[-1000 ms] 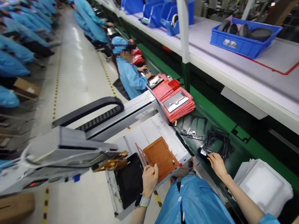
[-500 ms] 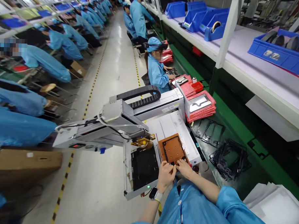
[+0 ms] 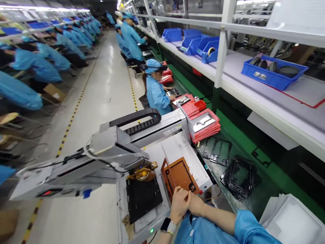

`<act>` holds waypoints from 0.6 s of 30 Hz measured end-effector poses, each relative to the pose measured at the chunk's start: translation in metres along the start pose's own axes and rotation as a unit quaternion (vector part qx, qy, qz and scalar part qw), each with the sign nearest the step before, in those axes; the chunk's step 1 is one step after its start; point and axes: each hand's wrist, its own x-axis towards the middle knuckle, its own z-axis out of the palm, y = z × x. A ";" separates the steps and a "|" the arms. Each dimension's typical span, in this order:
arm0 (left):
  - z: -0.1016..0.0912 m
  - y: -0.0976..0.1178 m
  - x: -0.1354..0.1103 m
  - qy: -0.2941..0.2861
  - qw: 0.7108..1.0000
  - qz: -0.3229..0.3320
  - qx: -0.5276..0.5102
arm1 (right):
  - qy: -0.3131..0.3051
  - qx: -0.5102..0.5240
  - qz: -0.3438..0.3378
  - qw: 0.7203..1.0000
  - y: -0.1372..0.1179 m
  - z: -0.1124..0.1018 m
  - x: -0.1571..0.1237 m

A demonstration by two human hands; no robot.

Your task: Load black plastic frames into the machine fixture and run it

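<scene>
My left hand [image 3: 180, 203], with a watch on its wrist, is closed at the front edge of an orange-brown fixture [image 3: 179, 172]. Close against it, my right hand [image 3: 197, 205] is also closed, its fingertips partly covered by the left. What either hand pinches is hidden. A thin brown flap [image 3: 168, 175] stands tilted up along the fixture's left side. On the fixture's face lies a thin black frame [image 3: 187, 167]. Left of the fixture, a black plate [image 3: 143, 199] rests on the machine bed below a gold-coloured machine head [image 3: 144, 174].
The grey machine arm [image 3: 97, 155] reaches over at left. Loose black frames [image 3: 239, 178] lie at right, near white sheets [image 3: 294, 226]. Beyond are red-wrapped stacks [image 3: 207, 132] and a co-worker [image 3: 155, 88]. A shelf [image 3: 233, 78] holds blue bins [image 3: 273, 74].
The fixture's brown flap now stands raised on its left side, where it was not seen raised before. My hands have drawn closer together. The whole view has swung up and right.
</scene>
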 end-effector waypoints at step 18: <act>0.047 -0.050 0.043 -0.216 0.959 0.170 -0.077 | 0.087 0.002 0.303 0.949 -0.037 0.017 -0.085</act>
